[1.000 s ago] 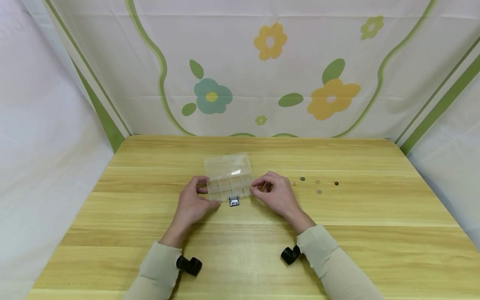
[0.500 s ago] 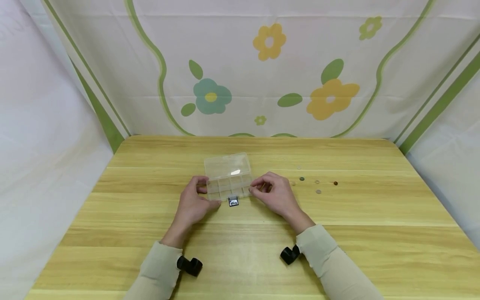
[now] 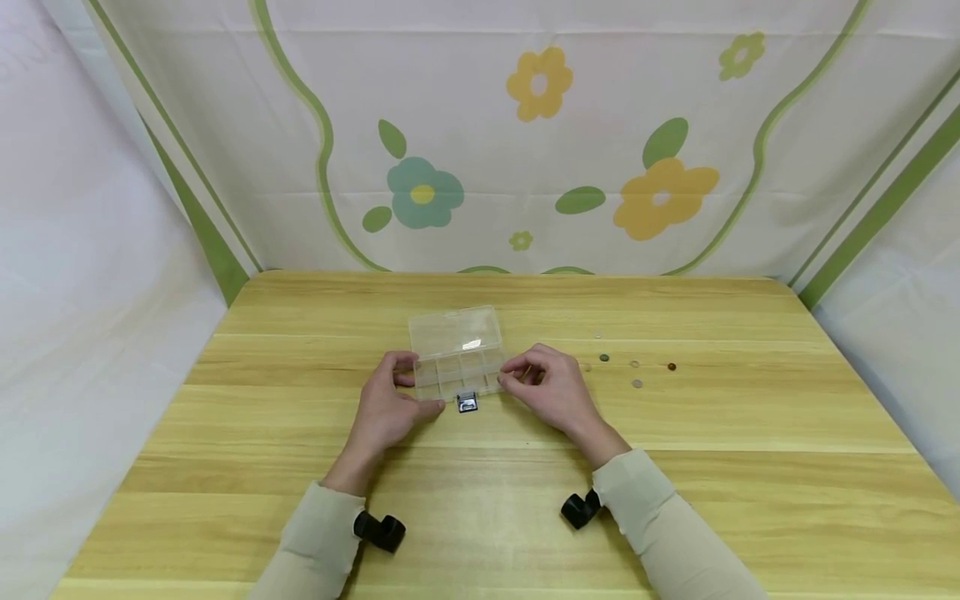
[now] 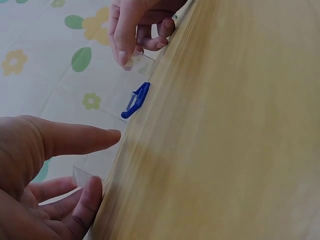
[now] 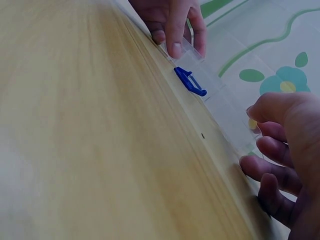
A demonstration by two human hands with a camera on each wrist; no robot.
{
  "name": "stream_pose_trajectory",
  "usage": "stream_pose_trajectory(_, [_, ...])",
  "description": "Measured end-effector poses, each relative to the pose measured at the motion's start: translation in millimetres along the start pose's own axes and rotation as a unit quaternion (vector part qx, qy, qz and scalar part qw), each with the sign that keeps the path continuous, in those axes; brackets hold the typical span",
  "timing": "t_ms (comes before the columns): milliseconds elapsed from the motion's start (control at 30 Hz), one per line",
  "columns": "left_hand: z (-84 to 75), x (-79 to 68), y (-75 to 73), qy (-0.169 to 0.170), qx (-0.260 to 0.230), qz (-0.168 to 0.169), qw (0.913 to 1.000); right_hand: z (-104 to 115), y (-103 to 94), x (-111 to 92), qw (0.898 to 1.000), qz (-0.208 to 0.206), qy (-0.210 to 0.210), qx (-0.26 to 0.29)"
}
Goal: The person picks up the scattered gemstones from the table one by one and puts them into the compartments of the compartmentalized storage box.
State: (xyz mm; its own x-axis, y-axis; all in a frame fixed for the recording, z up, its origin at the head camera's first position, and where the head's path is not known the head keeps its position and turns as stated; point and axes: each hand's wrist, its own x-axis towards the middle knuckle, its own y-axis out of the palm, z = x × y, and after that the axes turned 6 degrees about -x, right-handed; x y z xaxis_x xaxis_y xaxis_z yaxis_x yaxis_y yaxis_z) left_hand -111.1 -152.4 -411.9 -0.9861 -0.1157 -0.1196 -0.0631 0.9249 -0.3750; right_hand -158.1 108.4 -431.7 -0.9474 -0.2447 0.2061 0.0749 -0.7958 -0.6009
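A clear plastic compartment box [image 3: 450, 367] lies on the table with its lid raised at the back; its blue latch [image 4: 136, 100] hangs loose at the front. My left hand [image 3: 386, 404] holds the box's left end, thumb along the front and fingers at the side. At the right end, my right hand [image 3: 551, 385] pinches a small yellowish round piece [image 5: 253, 123] between thumb and index finger, close to the box wall. Its exact kind is too small to tell. The compartments show nothing clearly inside.
To the right on the wooden table [image 3: 480, 500] lie several small round pieces, among them a green one [image 3: 604, 357], a dark red one [image 3: 672, 367] and a greyish one [image 3: 637, 384]. A flowered cloth [image 3: 480, 125] hangs behind the table.
Almost nothing differs. My left thumb has slid very slightly to the right along the box's front; the right hand stays in place by the box's right end.
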Motion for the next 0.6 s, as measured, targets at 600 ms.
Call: stream_pose_trajectory(600, [-0.9,-1.0,-1.7,0.002,0.001,0.006,1.0,0.5,0.0,-0.8,1.0,-0.001,-0.002,0.006])
